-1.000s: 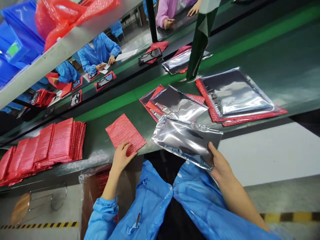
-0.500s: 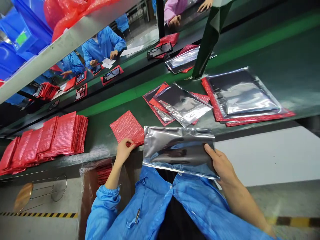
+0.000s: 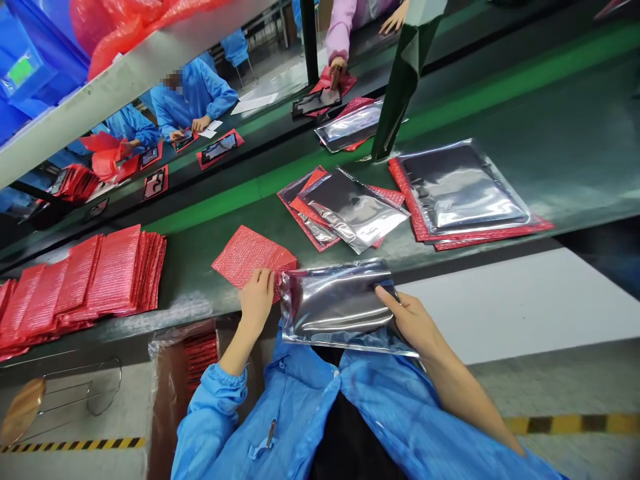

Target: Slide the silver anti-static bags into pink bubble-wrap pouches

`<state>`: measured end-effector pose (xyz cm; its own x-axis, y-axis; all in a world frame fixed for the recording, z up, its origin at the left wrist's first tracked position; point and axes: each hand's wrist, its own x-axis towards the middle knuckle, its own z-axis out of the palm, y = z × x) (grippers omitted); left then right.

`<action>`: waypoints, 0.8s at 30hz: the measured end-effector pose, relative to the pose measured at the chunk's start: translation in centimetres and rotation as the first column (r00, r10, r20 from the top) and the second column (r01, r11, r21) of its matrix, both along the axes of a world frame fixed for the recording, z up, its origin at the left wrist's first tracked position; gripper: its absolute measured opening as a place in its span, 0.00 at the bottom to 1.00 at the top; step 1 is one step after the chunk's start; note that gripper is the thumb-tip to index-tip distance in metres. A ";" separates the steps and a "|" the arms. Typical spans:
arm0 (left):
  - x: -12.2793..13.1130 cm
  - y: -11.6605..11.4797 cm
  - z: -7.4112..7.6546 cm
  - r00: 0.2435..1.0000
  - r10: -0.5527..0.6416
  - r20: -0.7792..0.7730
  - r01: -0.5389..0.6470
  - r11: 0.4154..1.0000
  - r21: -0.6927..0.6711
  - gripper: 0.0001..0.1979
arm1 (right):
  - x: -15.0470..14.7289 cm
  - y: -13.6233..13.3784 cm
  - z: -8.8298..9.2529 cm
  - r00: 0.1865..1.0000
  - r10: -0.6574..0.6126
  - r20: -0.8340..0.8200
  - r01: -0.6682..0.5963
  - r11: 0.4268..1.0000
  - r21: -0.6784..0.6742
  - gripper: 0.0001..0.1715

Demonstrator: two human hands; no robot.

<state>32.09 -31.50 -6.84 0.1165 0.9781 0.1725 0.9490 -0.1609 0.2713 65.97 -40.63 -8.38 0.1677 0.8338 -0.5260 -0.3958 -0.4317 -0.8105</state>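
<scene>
My right hand [image 3: 419, 323] grips the right end of a shiny silver antistatic bag [image 3: 335, 303], thumb on top, just above the table's front edge. At the bag's left end, my left hand [image 3: 257, 297] is closed on the near edge of a red bubble bag [image 3: 250, 253], which lies on the green bench. The fingertips of that hand are partly hidden, and the silver bag's left end overlaps the red bag's near corner. Behind the held bag, a loose pile of silver bags [image 3: 355, 207] and red bubble bags is spread on the bench.
Stacked red bubble bags [image 3: 113, 270] lie at the left. Another silver bag [image 3: 465, 187] rests on red bags at the right, near a dark post [image 3: 400, 87]. Co-workers sit across the line. A plastic-lined carton [image 3: 173, 393] and a stool [image 3: 24, 410] stand below.
The silver bag's left end has come over against the red bag and my left hand. My left fingers have curled further over the red bag's edge, which now bends up.
</scene>
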 end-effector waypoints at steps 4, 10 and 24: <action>1.7 -0.5 0.0 0.971 -0.056 -0.232 0.058 0.998 0.004 0.15 | 0.0 0.6 0.2 0.994 0.094 0.060 -0.098 0.993 0.069 0.34; 2.5 -0.1 0.5 0.903 -0.126 -0.410 0.125 0.992 -0.030 0.13 | -2.2 2.2 -0.5 1.000 -0.006 0.012 0.006 0.997 0.073 0.34; -1.5 0.4 -1.1 0.978 0.164 -0.128 -0.162 0.986 0.025 0.08 | -8.4 5.7 -3.2 0.940 -0.339 0.043 0.326 0.928 0.177 0.33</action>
<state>30.56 -31.10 -7.93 -0.0221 0.9833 0.1809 0.9896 -0.0042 0.1439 57.56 -34.92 -11.60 0.4824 0.7977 -0.3620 -0.4316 -0.1432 -0.8906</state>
